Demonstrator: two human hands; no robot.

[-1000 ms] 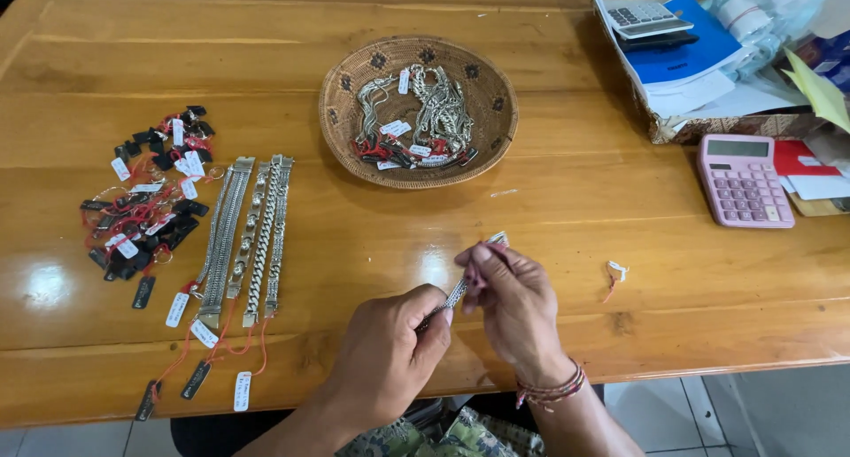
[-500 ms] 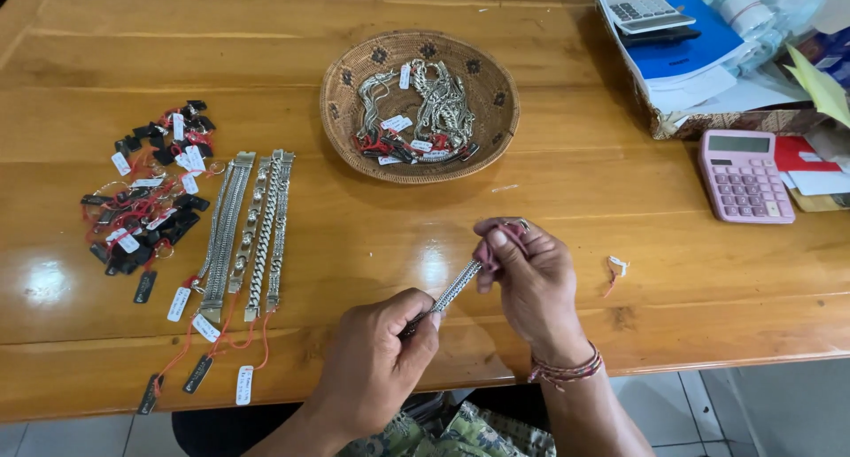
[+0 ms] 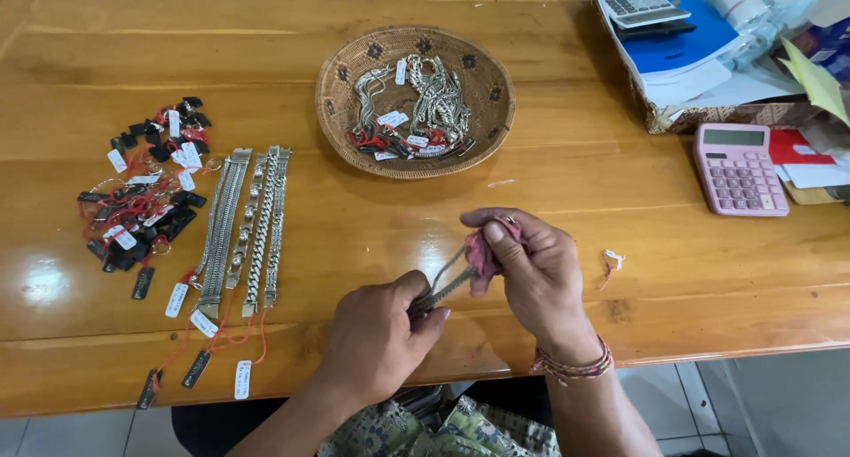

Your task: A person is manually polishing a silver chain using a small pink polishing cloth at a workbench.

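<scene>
My left hand (image 3: 382, 333) pinches one end of a silver chain bracelet (image 3: 447, 284) near the table's front edge. My right hand (image 3: 529, 271) grips a small pink cloth (image 3: 482, 249) wrapped around the bracelet's other end. Both hands hover just above the wooden table (image 3: 620, 200). A woven basket (image 3: 341, 76) behind them holds several silver chains with red strings and white tags.
Several flat silver bracelets (image 3: 243, 227) with tags lie in a row at left, beside a pile of black-and-red tagged pieces (image 3: 146, 191). A loose tag with red string (image 3: 611, 262) lies right of my hands. A pink calculator (image 3: 739, 169) and a box of papers (image 3: 699, 58) sit at right.
The bracelet has tipped lower and my right hand now covers its end with the pink cloth, where bare fingers held it before. Both hands shifted slightly.
</scene>
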